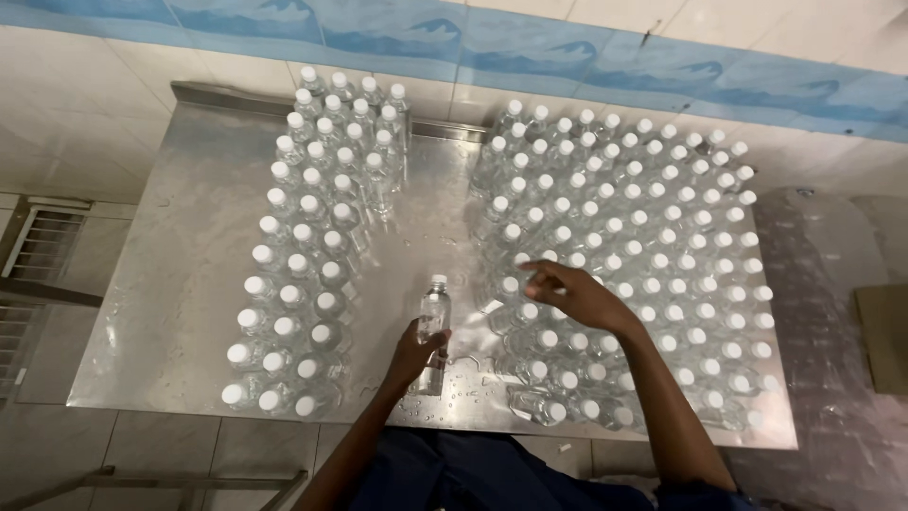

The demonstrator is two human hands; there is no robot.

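Steel surface (180, 284) wet, crowded with white-capped bottles. Left hand (416, 352) fingers wrapped round clear bottle (433, 317), upright in middle gap. Right hand (575, 295) fingers spread loose over right bottle block (653, 246); left block (312, 255) apart.

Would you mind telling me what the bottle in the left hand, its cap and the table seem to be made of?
The bottle looks like clear, glossy plastic: the table shows through it. Its cap seems opaque white plastic. The table looks like brushed stainless steel: grey, dully reflective, with water drops on it.
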